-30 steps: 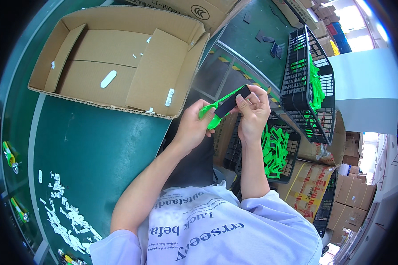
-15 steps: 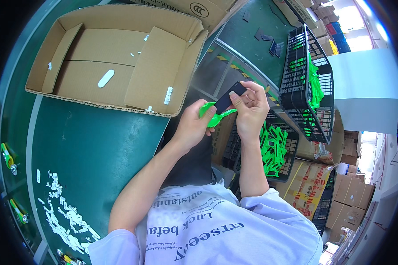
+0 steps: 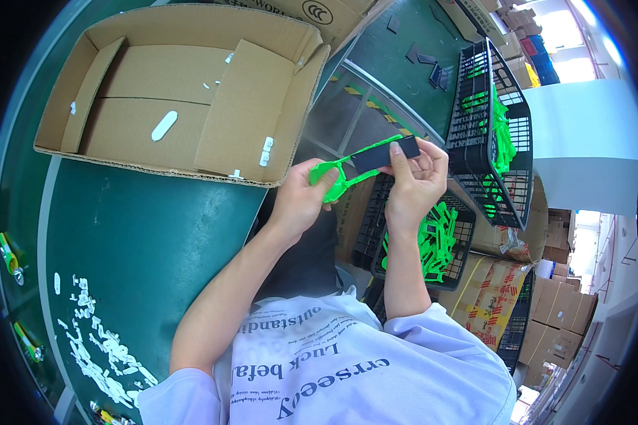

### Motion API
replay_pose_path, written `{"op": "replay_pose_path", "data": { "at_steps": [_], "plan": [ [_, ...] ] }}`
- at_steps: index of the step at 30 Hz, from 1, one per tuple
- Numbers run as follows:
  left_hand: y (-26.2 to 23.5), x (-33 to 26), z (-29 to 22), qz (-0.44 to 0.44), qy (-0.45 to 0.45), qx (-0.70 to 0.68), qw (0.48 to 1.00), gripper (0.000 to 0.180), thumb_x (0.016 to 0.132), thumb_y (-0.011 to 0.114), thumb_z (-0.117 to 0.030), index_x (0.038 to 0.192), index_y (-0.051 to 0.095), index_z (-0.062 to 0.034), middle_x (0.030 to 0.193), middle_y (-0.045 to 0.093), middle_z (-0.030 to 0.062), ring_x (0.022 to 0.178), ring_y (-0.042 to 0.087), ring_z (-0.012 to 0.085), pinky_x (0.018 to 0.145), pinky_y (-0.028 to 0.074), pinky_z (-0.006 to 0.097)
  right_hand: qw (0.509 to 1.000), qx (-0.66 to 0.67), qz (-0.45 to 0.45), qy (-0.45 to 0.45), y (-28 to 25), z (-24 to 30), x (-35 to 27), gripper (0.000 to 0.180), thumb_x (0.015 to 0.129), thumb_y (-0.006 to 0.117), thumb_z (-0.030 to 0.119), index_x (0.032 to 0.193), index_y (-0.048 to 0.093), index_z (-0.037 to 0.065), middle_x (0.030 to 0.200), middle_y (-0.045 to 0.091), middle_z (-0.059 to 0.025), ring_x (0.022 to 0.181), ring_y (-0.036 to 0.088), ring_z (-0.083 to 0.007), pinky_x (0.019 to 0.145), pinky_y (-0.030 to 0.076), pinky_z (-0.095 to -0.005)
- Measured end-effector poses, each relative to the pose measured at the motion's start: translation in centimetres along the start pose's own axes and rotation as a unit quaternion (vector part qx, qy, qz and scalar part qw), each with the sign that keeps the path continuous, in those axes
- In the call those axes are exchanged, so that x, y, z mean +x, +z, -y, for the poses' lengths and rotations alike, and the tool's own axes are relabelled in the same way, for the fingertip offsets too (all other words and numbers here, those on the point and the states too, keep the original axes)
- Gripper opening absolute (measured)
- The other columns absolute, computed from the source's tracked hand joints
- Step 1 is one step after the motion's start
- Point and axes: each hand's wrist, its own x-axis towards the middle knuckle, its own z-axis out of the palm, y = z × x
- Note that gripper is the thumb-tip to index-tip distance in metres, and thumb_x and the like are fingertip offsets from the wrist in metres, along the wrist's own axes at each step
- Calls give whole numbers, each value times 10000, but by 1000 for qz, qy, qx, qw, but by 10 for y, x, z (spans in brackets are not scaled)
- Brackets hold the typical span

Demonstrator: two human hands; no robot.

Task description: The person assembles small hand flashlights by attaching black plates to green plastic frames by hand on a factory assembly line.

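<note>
My left hand [image 3: 296, 202] is closed on the rounded end of a bright green plastic frame [image 3: 339, 187], thumb on top. Two green arms of the frame reach out toward my right hand [image 3: 412, 191]. That hand pinches the far end of a flat, dark rectangular panel [image 3: 374, 158], its thumb lying across the top. The panel lies between the frame's arms, slightly tilted. Whether it sits in the frame or only rests against it, I cannot tell. Both hands are over the gap beside the green table [image 3: 170, 219].
An open cardboard box [image 3: 252, 113] with a few white pieces stands at the far left. Loose white parts [image 3: 106, 354] lie near left. Black crates hold green frames, one crate [image 3: 468, 138] at right, other green frames [image 3: 439, 241] lower down. Dark panels [image 3: 425, 59] lie at the back.
My right hand has moved right, and the dark panel has swung flatter, now lying along the green frame. The frame has turned, so its arms show more fully.
</note>
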Motion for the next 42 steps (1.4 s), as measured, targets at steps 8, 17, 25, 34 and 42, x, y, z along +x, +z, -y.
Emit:
{"op": "replay_pose_path", "data": {
  "at_steps": [8, 17, 25, 34, 42],
  "plan": [
    [2, -2, -2, -35, 17, -22, 999, 182, 964, 622, -211, 923, 619, -34, 761, 624, 32, 653, 581, 100, 581, 468, 250, 997, -49, 7, -58, 11, -1, -22, 283, 848, 707, -43, 1060, 519, -36, 849, 661, -125, 639, 618, -65, 565, 537, -209],
    [1, -1, 4, -79, 6, -46, 996, 150, 971, 602, -175, 885, 601, -53, 743, 614, 31, 636, 566, 103, 568, 445, 249, 946, -287, -13, -147, 5, -12, -14, 311, 766, 816, 85, 1009, 644, -6, 782, 579, -42, 608, 461, -71, 519, 355, -215],
    [3, 0, 5, -94, 9, -7, 995, 145, 974, 591, -160, 866, 594, -63, 711, 593, 21, 615, 546, 96, 551, 418, 251, 952, -302, 13, -44, -12, -26, -10, 316, 787, 798, 130, 1044, 675, -8, 795, 576, -50, 642, 479, -114, 552, 395, -275],
    [-2, -3, 1, -15, 26, 75, 997, 116, 959, 611, -126, 878, 629, -46, 710, 593, 6, 626, 531, 73, 556, 418, 243, 907, -339, 240, 64, -61, 16, 44, 261, 732, 832, 156, 896, 690, 11, 621, 503, 21, 601, 492, -78, 560, 399, -245],
    [4, -3, -6, -3, -1, 212, 977, 223, 861, 749, -204, 831, 619, -25, 675, 619, 20, 601, 570, 70, 522, 438, 232, 841, -394, 341, 149, -70, 21, 57, 360, 697, 854, 251, 687, 601, -5, 568, 484, 17, 540, 432, -73, 487, 321, -289]
  ]
}}
